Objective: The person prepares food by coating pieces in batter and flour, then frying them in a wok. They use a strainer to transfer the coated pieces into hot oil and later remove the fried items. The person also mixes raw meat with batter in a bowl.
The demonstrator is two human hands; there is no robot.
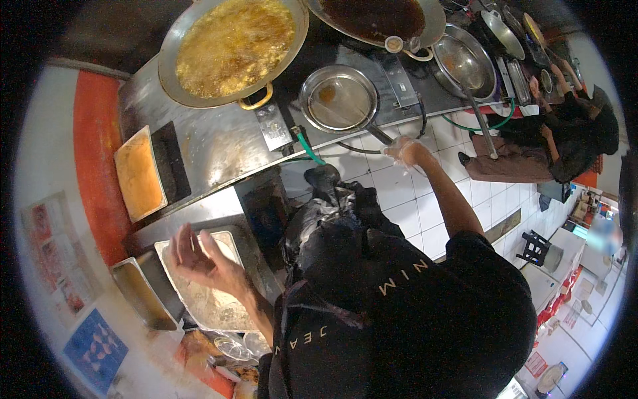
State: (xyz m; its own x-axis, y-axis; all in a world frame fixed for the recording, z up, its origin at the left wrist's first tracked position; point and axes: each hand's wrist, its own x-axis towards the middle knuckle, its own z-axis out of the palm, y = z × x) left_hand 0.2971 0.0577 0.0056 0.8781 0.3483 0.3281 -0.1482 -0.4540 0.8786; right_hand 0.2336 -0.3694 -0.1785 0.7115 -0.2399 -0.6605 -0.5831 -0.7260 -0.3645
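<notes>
My right hand (406, 151), in a thin clear plastic glove, grips the handle of a round metal strainer (344, 107). The strainer's bowl is over the edge of the steel counter, with a brown patch showing in it. To its upper left, a large wok (167, 75) holds bubbling yellow oil (234, 50). A second wok (436, 22) contains dark brown liquid (374, 15). My left hand (204, 264) is bare and empty, its fingers apart. Below it is a metal tray (167, 249) of pale flour-like powder (199, 304); whether the hand touches the powder I cannot tell.
A tray of orange-brown contents (142, 174) sits at the counter's left end, and a deep pan (144, 294) beside the powder tray. At right are a steel bowl (468, 65) with a long-handled utensil and another person (543, 139). A green hose (309, 147) hangs off the counter (219, 144).
</notes>
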